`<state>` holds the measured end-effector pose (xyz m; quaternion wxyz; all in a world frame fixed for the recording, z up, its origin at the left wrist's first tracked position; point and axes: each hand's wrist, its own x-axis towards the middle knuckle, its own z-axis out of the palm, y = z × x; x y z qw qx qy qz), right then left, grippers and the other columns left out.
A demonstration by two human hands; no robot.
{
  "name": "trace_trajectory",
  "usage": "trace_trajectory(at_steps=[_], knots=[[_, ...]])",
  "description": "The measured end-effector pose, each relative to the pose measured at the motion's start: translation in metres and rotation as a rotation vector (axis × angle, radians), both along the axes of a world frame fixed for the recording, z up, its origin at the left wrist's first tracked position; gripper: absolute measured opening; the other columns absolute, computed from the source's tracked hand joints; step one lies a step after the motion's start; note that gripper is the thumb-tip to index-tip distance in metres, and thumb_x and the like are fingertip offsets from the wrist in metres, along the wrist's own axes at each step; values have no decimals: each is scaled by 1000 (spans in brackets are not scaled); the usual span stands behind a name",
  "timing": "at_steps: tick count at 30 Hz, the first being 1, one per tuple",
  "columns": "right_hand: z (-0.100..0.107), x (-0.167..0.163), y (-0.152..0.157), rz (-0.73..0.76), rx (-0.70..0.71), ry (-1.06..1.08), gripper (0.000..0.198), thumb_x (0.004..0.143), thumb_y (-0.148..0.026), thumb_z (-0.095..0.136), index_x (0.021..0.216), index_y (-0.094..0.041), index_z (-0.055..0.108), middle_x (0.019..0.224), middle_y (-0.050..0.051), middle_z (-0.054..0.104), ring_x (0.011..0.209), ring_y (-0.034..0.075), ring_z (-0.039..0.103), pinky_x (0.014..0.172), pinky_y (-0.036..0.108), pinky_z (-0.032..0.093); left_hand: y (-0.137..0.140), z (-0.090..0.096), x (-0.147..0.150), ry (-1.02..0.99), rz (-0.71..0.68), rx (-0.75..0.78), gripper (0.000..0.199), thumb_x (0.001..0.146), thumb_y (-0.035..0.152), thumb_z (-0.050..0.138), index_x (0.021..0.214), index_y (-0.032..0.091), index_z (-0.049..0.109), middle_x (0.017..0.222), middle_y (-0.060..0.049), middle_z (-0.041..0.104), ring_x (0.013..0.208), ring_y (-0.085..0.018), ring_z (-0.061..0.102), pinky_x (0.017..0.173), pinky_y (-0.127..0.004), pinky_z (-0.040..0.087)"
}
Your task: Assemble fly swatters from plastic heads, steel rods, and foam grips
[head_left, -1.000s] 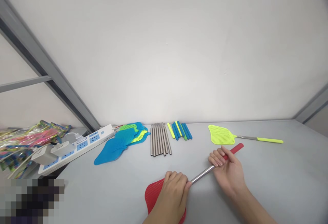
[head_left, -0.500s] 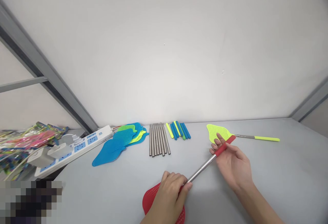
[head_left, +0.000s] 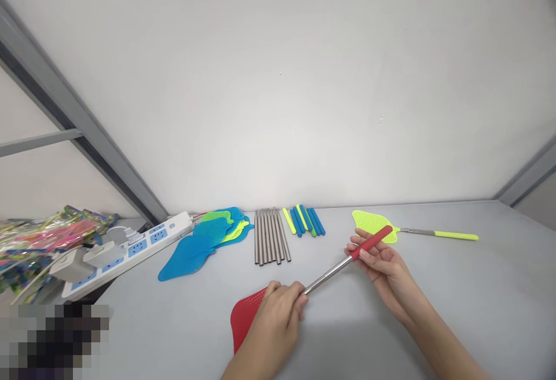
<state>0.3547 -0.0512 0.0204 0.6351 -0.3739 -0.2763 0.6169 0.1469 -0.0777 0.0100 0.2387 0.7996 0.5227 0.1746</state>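
Note:
A red fly swatter [head_left: 329, 274] with a steel rod slants up to the right between my two hands. My left hand [head_left: 278, 319] is closed around the neck, where the rod meets the perforated red head, and covers part of that head. At the other end, my right hand [head_left: 388, 273] grips the red handle sleeve between thumb and fingers, palm turned up. Just behind the right hand lies a yellow-green fly swatter [head_left: 456, 235] with its own rod and handle, flat on the table.
Along the wall lie a pile of blue and green swatter heads [head_left: 186, 255], several steel rods [head_left: 271, 238] and several blue, yellow and green handle sleeves [head_left: 304, 220]. A white power strip [head_left: 174, 226] with plugs runs along the left, beside packaged items in clear plastic [head_left: 56, 235].
The red swatter has shifted left and slightly up with both hands. My right thumb now presses on the red handle, where the hand was more open before.

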Motion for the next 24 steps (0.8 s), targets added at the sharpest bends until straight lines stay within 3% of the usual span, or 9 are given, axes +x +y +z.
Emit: trace_trajectory(at_steps=[15, 18, 20, 24], knots=[[0, -2, -2, -28, 61, -16, 32, 61, -18, 67, 90, -19, 55, 87, 4, 59, 83, 18, 56, 79, 32, 42, 1, 2, -1, -38, 71, 3, 29, 85, 31, 27, 64, 20, 43, 59, 2, 47, 65, -14, 41, 57, -23, 33], [3, -1, -6, -56, 119, 97, 23, 62, -18, 64, 84, -18, 57, 69, 2, 58, 66, 14, 54, 65, 29, 45, -3, 5, 3, -78, 8, -26, 28, 85, 31, 27, 64, 19, 44, 61, 1, 47, 66, -13, 42, 58, -23, 33], [6, 1, -10, -24, 142, 218, 10, 67, -24, 57, 75, -18, 57, 52, -1, 50, 46, 10, 44, 47, 25, 40, -8, 6, 8, -85, -80, -58, 30, 85, 31, 27, 63, 19, 43, 59, 1, 46, 66, -13, 42, 57, -23, 33], [7, 5, -15, 162, 115, 399, 36, 74, -39, 44, 45, -19, 42, 34, -5, 25, 34, 8, 23, 35, 22, 25, -15, 7, 14, -44, -166, -101, 33, 85, 31, 24, 60, 19, 40, 54, 1, 43, 65, -13, 41, 56, -23, 32]])
